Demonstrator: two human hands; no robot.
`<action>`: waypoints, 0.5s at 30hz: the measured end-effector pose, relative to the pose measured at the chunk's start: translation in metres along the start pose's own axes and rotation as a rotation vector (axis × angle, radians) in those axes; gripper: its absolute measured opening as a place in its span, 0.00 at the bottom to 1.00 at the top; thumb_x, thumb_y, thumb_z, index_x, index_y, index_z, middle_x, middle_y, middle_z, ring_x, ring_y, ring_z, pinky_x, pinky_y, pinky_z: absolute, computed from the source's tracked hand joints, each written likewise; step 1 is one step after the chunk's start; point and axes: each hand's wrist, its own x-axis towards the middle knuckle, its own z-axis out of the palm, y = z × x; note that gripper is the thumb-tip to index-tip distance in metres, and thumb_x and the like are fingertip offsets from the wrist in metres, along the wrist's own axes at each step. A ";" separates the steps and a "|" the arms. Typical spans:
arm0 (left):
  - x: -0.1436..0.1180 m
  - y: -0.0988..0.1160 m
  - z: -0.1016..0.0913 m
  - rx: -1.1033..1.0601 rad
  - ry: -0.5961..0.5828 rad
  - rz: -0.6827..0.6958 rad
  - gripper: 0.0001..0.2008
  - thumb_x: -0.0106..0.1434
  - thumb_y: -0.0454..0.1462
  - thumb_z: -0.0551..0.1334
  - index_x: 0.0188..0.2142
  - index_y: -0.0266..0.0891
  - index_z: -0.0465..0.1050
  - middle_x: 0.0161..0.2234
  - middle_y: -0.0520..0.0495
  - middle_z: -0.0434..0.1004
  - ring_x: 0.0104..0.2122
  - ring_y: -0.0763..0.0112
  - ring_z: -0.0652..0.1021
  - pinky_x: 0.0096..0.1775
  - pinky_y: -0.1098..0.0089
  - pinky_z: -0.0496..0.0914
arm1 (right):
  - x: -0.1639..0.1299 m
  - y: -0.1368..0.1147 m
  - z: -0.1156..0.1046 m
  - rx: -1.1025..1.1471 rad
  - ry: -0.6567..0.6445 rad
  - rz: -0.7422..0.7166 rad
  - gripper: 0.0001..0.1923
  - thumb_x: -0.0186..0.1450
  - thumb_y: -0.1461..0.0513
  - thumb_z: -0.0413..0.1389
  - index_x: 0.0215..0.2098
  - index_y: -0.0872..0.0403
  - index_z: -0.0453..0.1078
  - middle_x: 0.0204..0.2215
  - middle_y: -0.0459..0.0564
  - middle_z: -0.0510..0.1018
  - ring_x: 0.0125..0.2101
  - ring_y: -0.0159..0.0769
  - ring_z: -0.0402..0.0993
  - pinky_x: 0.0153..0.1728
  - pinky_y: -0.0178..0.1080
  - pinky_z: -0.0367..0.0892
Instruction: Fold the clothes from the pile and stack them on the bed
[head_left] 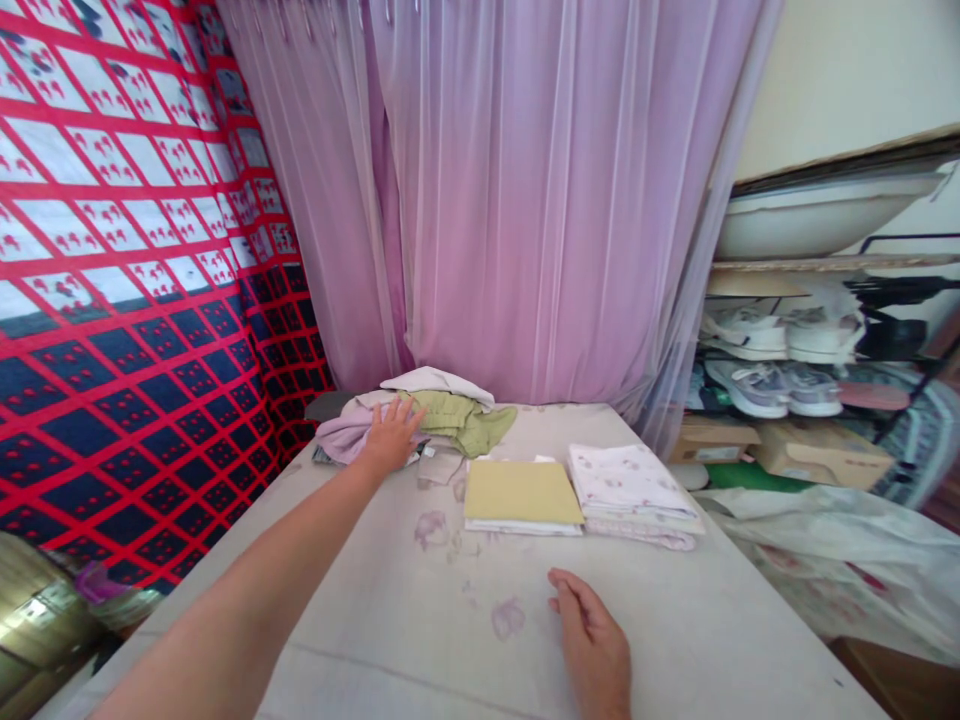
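My left hand [391, 437] reaches to a heap of loose clothes at the far left of the bed. Its fingers are spread and rest on a lilac garment [345, 430]. Beside them in the heap lie a green garment [455, 418] and a white garment [435, 382]. Low in the view, my right hand [592, 640] hovers over or rests on the bed sheet, its fingers curled together with nothing visible in them. Beyond it sit a folded yellow cloth [523, 490] on white layers and, to the right, a stack of folded white patterned cloths [628, 485].
The bed [375, 620] has a pale flowered sheet. Lilac curtains [525, 200] hang behind it, and a red-and-black patterned cloth [112, 300] covers the left side. A shoe rack with sneakers [776, 388] and cardboard boxes [821, 455] stands at the right.
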 end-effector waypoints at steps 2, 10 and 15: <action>0.016 -0.003 -0.003 0.029 -0.054 -0.047 0.35 0.60 0.39 0.59 0.65 0.50 0.50 0.67 0.44 0.43 0.65 0.45 0.46 0.58 0.38 0.41 | 0.000 0.002 -0.001 -0.020 0.006 -0.012 0.24 0.53 0.46 0.53 0.34 0.55 0.78 0.35 0.54 0.82 0.30 0.41 0.78 0.34 0.38 0.74; 0.061 -0.024 0.001 -0.082 -0.295 -0.172 0.40 0.58 0.50 0.56 0.67 0.46 0.41 0.68 0.39 0.34 0.64 0.43 0.48 0.56 0.44 0.54 | -0.001 0.011 0.000 -0.063 0.012 -0.062 0.22 0.54 0.46 0.54 0.33 0.53 0.79 0.34 0.53 0.82 0.31 0.41 0.78 0.34 0.37 0.74; 0.063 -0.030 0.011 -0.093 -0.348 -0.162 0.41 0.57 0.44 0.57 0.66 0.47 0.42 0.68 0.38 0.33 0.55 0.49 0.69 0.51 0.59 0.64 | -0.003 0.013 0.000 -0.094 0.000 -0.065 0.24 0.54 0.45 0.54 0.34 0.53 0.79 0.35 0.54 0.82 0.32 0.43 0.78 0.35 0.38 0.75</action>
